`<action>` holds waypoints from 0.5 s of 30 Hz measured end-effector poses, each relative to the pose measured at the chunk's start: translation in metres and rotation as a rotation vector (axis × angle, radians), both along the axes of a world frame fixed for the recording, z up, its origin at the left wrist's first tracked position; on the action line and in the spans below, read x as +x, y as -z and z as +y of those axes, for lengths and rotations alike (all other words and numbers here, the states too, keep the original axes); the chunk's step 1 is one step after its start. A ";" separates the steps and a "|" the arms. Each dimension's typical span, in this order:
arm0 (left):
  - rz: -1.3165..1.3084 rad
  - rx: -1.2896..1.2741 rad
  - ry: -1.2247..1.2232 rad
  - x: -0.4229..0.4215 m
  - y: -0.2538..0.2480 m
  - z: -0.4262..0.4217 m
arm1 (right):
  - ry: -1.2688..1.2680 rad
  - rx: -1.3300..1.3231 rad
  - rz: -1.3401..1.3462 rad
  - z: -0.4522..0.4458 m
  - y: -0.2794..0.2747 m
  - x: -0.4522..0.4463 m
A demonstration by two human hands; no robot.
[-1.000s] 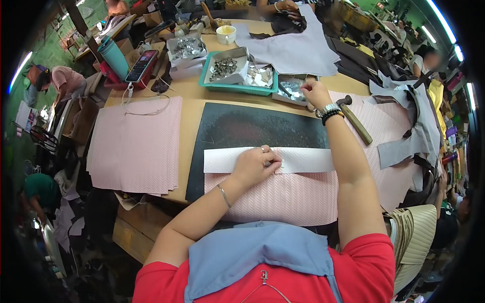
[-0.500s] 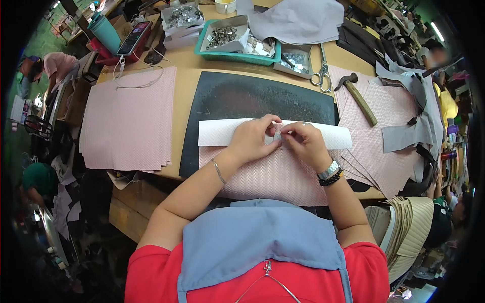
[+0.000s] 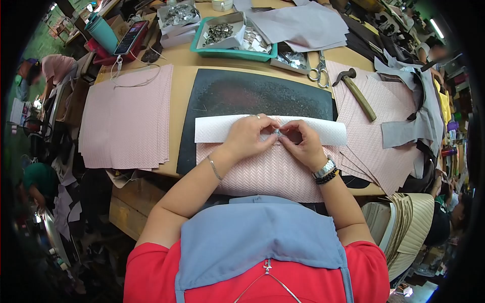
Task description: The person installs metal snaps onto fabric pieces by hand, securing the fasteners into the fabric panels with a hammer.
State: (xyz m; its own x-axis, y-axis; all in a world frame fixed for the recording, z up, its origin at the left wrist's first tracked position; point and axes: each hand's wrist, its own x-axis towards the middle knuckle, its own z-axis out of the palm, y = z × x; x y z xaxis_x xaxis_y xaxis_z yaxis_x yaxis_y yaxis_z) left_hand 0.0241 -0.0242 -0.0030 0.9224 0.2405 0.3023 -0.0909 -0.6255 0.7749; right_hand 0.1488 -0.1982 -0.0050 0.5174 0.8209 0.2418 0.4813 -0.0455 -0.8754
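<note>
A pink woven-pattern sheet (image 3: 262,174) lies at the front of the black board (image 3: 242,91), its far edge folded over to show a white strip (image 3: 212,130). My left hand (image 3: 249,135) rests on that strip, fingers pinched around a tiny shiny piece (image 3: 277,133) at its middle. From the other side my right hand (image 3: 304,144) closes thumb and finger on the same small piece. The fingers partly cover it, so its shape is unclear.
Left, a stack of pink sheets (image 3: 126,118). Behind the board are a teal tray (image 3: 235,54) of metal parts, a small box of pieces (image 3: 293,60) and scissors (image 3: 319,73). A hammer (image 3: 359,96) lies on pink sheets (image 3: 389,126) at right. Other people sit around the edges.
My right hand has come back from the small parts box to the middle of the white strip and now meets my left hand there. The view has tilted down and shifted slightly.
</note>
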 end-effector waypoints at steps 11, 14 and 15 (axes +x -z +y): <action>-0.011 0.107 -0.024 0.001 0.002 -0.003 | 0.263 0.038 -0.447 0.002 -0.042 0.071; -0.004 0.122 -0.030 0.000 -0.001 -0.003 | 0.623 -0.363 -0.907 -0.038 -0.035 0.172; 0.000 0.123 -0.033 0.001 -0.002 -0.003 | 0.717 -0.541 -0.911 -0.060 -0.015 0.201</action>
